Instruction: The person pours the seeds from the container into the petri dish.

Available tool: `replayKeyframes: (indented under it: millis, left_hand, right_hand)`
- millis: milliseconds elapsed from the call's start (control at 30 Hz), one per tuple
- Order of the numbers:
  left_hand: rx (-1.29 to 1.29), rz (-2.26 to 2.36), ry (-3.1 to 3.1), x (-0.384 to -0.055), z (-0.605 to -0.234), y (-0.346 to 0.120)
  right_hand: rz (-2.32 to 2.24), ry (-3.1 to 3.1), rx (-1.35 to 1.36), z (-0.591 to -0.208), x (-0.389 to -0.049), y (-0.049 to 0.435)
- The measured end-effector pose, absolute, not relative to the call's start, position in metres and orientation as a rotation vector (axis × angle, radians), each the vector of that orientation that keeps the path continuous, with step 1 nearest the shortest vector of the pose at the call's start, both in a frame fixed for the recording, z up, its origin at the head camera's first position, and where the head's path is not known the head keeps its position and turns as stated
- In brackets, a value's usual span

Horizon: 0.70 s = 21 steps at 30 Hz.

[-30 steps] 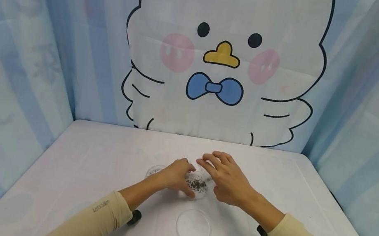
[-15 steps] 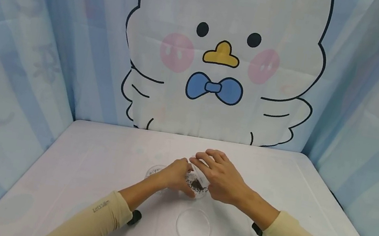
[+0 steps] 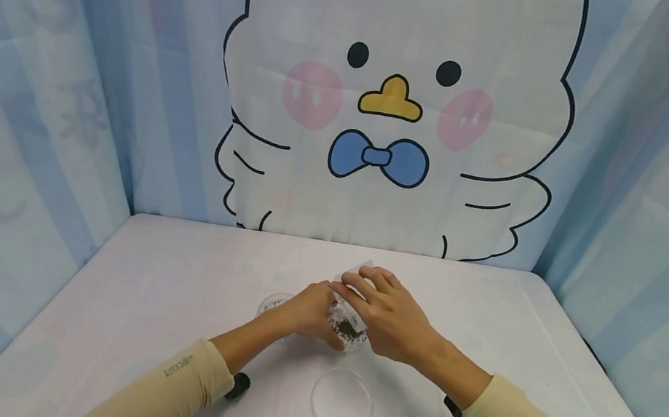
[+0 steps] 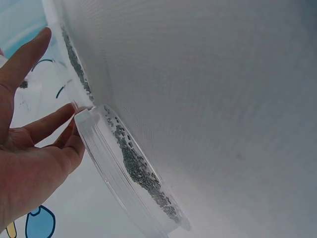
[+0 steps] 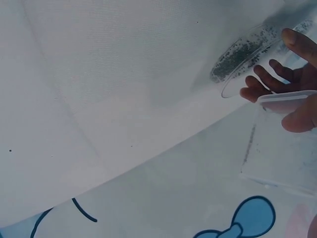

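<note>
A clear round petri dish (image 3: 356, 345) stands on the table, dark grains (image 3: 347, 330) scattered and heaped inside it. My left hand (image 3: 304, 309) holds its left side, with the thumb in front and the fingers behind. Above the dish, my right hand (image 3: 393, 319) grips a clear plastic box (image 5: 277, 153), tilted over the grains. A few dark grains cling along one inner edge of the box. Partly hidden by my left wrist is a second grain-bearing dish (image 4: 133, 171), close beside the first.
On the table nearer to me lies a clear round dish or lid (image 3: 312, 404); which one I cannot tell. A white cloth covers the table (image 3: 178, 271). Behind it hangs a curtain (image 3: 186, 102) with a cartoon bird, and curtains flank both sides.
My right hand has shifted left, bringing the box over the dish at a steeper tilt. The dark heap in the dish looks denser. My left hand has stayed in place.
</note>
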State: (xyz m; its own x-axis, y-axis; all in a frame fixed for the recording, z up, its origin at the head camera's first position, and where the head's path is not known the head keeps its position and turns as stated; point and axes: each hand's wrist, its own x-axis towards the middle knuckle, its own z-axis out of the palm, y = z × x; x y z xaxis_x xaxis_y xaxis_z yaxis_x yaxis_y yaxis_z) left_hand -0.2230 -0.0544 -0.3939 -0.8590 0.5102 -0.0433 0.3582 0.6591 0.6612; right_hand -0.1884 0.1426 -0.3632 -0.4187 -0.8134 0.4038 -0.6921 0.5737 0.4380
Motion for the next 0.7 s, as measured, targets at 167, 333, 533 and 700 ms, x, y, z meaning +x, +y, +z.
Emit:
replayKeyframes:
  millis: [167, 333, 533, 700]
  left_hand:
    - [0.691, 1.006, 2.642, -0.221, -0.393, -0.055]
    - [0.7, 0.993, 2.644, -0.221, -0.393, -0.054]
    - [0.751, 0.916, 2.666, -0.225, -0.394, -0.054]
    - [0.765, 0.834, 2.68, -0.227, -0.395, -0.054]
  right_hand:
    - [-0.305, -2.207, 1.192, -0.364, -0.188, 0.142]
    - [-0.327, -2.199, 1.188, -0.364, -0.188, 0.143]
    - [-0.343, -2.185, 1.172, -0.363, -0.188, 0.147]
    - [-0.192, -2.29, 1.109, -0.364, -0.19, 0.153]
